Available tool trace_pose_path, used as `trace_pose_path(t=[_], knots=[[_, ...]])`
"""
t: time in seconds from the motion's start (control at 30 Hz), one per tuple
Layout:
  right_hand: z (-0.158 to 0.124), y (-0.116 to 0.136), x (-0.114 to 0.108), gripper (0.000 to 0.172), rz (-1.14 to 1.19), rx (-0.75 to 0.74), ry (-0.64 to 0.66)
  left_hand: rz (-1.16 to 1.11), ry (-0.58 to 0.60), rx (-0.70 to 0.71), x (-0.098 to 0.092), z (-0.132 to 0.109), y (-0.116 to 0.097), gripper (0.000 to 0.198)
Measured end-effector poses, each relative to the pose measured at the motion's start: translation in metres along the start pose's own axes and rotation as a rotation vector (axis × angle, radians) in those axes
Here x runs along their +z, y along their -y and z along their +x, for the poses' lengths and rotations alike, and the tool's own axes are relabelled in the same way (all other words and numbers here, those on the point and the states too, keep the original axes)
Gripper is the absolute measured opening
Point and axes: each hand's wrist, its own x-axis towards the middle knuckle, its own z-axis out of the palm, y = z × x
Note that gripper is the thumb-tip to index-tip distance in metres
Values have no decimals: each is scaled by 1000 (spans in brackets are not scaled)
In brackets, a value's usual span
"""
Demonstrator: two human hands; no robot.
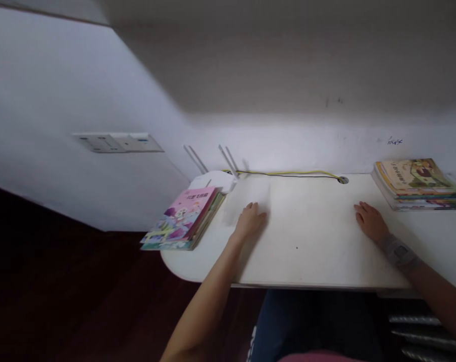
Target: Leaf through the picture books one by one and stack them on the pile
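Note:
My left hand (249, 219) is on the white desk with its fingers bent forward and its thumb out to the side. It presses on a blurred pale sheet (240, 198), which stretches from under the fingers towards the router; whether it is cloth or paper I cannot tell. My right hand (371, 223) rests on the desk to the right, fingers stretched out and holding nothing. A grey band with a watch-like face (400, 251) is around the right wrist.
A stack of picture books (182, 216) overhangs the left edge of the desk (307, 261). Behind it stands a white router (213, 181) with upright antennas. A yellow cable (299, 173) runs along the wall to a hole. More books (416, 181) lie at right.

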Motion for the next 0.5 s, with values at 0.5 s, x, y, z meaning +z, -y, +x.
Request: trace_pose_path(t=[0.5], knots=[[-17,204,-61,98,625,-23,-206,-870,-200,241,-60,-99,-123,33]])
